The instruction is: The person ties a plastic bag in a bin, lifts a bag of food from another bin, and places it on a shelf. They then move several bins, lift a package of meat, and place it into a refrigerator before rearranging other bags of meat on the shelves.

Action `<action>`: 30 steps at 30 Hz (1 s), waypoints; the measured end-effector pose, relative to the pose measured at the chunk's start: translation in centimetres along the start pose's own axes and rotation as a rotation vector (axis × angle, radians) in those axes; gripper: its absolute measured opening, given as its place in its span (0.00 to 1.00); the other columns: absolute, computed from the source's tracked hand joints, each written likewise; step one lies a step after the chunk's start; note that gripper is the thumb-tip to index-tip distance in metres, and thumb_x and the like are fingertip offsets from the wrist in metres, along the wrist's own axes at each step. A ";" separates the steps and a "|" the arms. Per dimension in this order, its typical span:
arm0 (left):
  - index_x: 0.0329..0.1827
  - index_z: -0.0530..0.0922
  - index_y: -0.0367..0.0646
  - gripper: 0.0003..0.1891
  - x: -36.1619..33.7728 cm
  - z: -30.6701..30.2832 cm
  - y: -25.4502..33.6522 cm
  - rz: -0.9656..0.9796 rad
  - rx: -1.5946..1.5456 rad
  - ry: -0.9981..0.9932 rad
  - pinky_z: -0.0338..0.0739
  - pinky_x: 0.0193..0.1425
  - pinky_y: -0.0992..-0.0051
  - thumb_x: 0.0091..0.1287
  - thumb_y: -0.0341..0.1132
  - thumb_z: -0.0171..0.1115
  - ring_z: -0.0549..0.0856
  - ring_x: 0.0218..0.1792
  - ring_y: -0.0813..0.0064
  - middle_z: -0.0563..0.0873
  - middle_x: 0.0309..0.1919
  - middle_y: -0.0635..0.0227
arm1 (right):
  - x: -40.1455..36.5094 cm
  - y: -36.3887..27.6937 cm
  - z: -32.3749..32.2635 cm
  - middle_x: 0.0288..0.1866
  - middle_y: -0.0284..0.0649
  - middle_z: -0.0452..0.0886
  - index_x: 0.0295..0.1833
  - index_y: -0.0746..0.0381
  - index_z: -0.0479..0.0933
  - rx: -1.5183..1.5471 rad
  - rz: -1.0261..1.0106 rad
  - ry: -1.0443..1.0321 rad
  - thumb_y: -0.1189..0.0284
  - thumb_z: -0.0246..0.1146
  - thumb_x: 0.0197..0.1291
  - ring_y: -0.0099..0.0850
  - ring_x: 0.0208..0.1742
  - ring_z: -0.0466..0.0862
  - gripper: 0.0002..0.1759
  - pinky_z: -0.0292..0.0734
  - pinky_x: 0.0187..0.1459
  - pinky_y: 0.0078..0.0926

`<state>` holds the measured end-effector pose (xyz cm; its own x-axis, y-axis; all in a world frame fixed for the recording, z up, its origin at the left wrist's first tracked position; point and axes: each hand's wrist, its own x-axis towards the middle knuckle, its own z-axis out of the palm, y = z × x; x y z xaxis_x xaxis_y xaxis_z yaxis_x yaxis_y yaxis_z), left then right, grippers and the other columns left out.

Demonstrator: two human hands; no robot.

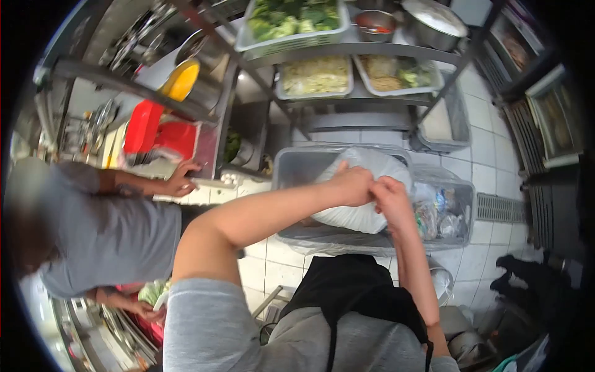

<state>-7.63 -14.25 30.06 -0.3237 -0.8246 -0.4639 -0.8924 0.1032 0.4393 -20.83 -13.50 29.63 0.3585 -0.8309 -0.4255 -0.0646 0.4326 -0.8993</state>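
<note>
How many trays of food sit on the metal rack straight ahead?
3. A tray of broccoli on the upper shelf; below it a tray of pale shreds and, to its right, a mixed tray. More may sit out of view.

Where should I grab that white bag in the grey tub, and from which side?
Grip the bunched neck on top of the white bag, coming from above. Its body is round and slack, with no firm edge, and the grey tub walls close off the sides. The left hand and right hand pinch there.
</note>
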 end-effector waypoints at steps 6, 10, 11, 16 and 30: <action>0.28 0.79 0.43 0.10 0.3 1.5 -0.7 0.043 0.100 -0.041 0.62 0.43 0.58 0.50 0.40 0.56 0.79 0.38 0.55 0.80 0.27 0.55 | 1.3 4.5 0.7 0.24 0.54 0.75 0.25 0.68 0.74 -0.138 -0.159 0.100 0.66 0.56 0.45 0.47 0.28 0.77 0.14 0.71 0.32 0.38; 0.27 0.80 0.41 0.10 0.3 1.7 -1.6 0.101 0.158 0.000 0.63 0.42 0.59 0.50 0.38 0.55 0.79 0.37 0.52 0.81 0.27 0.54 | 1.4 3.5 1.2 0.25 0.51 0.77 0.29 0.68 0.75 -0.227 -0.178 0.149 0.65 0.58 0.46 0.39 0.28 0.78 0.14 0.71 0.32 0.32; 0.26 0.80 0.41 0.09 0.4 1.9 -1.9 0.106 0.152 0.002 0.63 0.42 0.59 0.50 0.36 0.55 0.79 0.37 0.52 0.81 0.26 0.54 | 1.1 3.2 1.1 0.27 0.52 0.77 0.30 0.68 0.75 -0.191 -0.168 0.150 0.65 0.57 0.46 0.43 0.31 0.79 0.15 0.72 0.34 0.34; 0.25 0.79 0.39 0.07 1.1 2.0 -2.7 0.191 0.208 0.010 0.65 0.39 0.58 0.48 0.33 0.56 0.79 0.36 0.51 0.81 0.25 0.52 | 0.7 2.5 0.8 0.31 0.55 0.77 0.27 0.68 0.76 -0.171 -0.136 0.193 0.69 0.54 0.44 0.50 0.36 0.78 0.12 0.72 0.39 0.40; 0.30 0.77 0.34 0.09 3.2 -2.2 5.0 0.213 0.214 -0.097 0.74 0.37 0.63 0.49 0.32 0.58 0.80 0.38 0.50 0.80 0.29 0.45 | -1.1 -0.3 -4.1 0.27 0.55 0.76 0.27 0.69 0.75 -0.137 -0.222 0.255 0.68 0.54 0.47 0.51 0.32 0.78 0.14 0.72 0.35 0.40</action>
<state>-12.48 -17.59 32.44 -0.5301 -0.7158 -0.4546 -0.8436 0.3911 0.3679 -24.97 -14.16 29.91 0.1353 -0.9674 -0.2140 -0.1414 0.1949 -0.9706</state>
